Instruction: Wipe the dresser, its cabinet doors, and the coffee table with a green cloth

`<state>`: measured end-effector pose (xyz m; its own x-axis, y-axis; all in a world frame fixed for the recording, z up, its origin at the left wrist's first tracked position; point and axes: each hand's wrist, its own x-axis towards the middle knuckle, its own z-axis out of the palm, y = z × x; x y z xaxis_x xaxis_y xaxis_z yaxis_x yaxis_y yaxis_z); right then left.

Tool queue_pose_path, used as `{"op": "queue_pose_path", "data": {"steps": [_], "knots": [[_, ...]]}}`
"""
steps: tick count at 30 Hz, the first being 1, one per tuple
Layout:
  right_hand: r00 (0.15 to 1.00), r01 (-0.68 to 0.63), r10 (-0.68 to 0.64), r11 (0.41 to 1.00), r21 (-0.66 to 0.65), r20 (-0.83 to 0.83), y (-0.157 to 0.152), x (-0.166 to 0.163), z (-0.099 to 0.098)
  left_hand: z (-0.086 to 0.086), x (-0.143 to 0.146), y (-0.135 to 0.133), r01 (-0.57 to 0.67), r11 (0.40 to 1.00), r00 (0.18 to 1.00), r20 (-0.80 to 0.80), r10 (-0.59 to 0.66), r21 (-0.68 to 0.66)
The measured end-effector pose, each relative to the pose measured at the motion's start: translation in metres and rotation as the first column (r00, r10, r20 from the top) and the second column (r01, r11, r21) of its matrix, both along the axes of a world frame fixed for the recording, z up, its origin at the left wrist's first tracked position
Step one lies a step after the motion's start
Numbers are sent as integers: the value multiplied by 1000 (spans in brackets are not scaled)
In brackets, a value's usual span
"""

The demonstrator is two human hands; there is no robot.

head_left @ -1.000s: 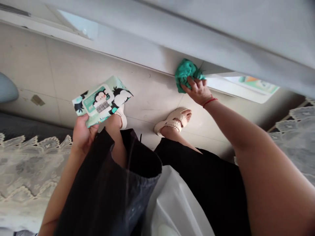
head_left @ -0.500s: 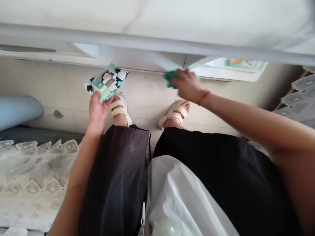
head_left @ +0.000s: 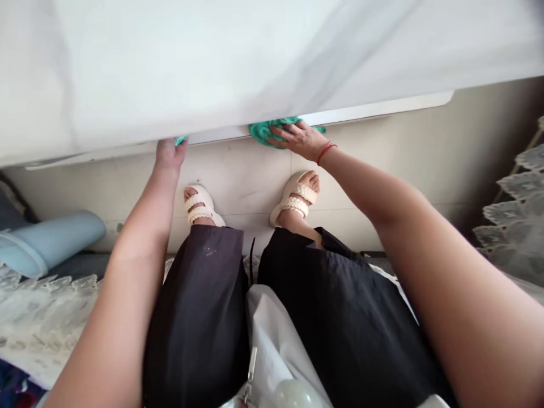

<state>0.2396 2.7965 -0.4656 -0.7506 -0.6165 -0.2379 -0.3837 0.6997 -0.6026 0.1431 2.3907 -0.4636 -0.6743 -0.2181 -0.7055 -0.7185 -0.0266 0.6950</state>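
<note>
My right hand [head_left: 300, 139], with a red string at the wrist, presses a green cloth [head_left: 261, 130] against the underside edge of a white marbled tabletop [head_left: 212, 68]. Its fingers lie over the cloth. My left hand [head_left: 169, 156] reaches up to the same edge further left. Its fingers are hidden under the top. Only a small teal corner of the wipes pack [head_left: 181, 140] shows at the fingertips. I am seated, in black trousers, with both sandalled feet on the pale tiled floor below.
A white shelf edge [head_left: 382, 107] runs under the tabletop on the right. A light blue roll [head_left: 51, 241] lies at the left. Lace covers sit at the left [head_left: 42, 306] and right [head_left: 514, 232]. A white bag [head_left: 276, 340] rests on my lap.
The view tilted up, so the tabletop fills the upper frame. My left hand carried the wipes pack up under the table edge. My right hand slid the green cloth leftward along the edge.
</note>
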Motion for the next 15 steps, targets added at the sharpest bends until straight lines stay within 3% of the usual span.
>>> {"op": "queue_pose_path", "data": {"steps": [4, 6, 7, 8, 9, 10, 12, 13, 14, 15], "knots": [[991, 82, -88, 995, 62, 102, 39, 1, 7, -17, -7, -26, 214, 973, 974, 103, -204, -93], [952, 267, -278, 959, 96, 131, 72, 8, 14, -12, -2, -41, 365, 919, 919, 215, -331, -146], [892, 412, -421, 907, 88, 162, 91, 14, 19, -6, 4, -49, 431, 887, 886, 262, -382, -163], [781, 592, -589, 804, 54, 210, 111, 21, 25, 2, 11, -56, 478, 861, 860, 292, -419, -172], [606, 774, -744, 633, 3, 281, 132, 28, 32, 12, 19, -64, 503, 847, 845, 302, -440, -172], [387, 916, -845, 399, -47, 370, 153, 36, 41, 24, 29, -71, 515, 841, 838, 307, -452, -168], [-22, 991, -854, -86, -100, 520, 193, 47, 61, 51, 51, -84, 564, 815, 805, 305, -508, -130], [-156, 967, -821, -240, -85, 549, 213, 50, 73, 67, 61, -90, 607, 788, 776, 288, -561, -101], [-246, 950, -815, -309, -35, 525, 230, 53, 85, 82, 72, -96, 662, 745, 738, 248, -627, -88], [-295, 949, -836, -312, 40, 464, 246, 56, 99, 99, 82, -101, 714, 687, 700, 176, -692, -136]]}}
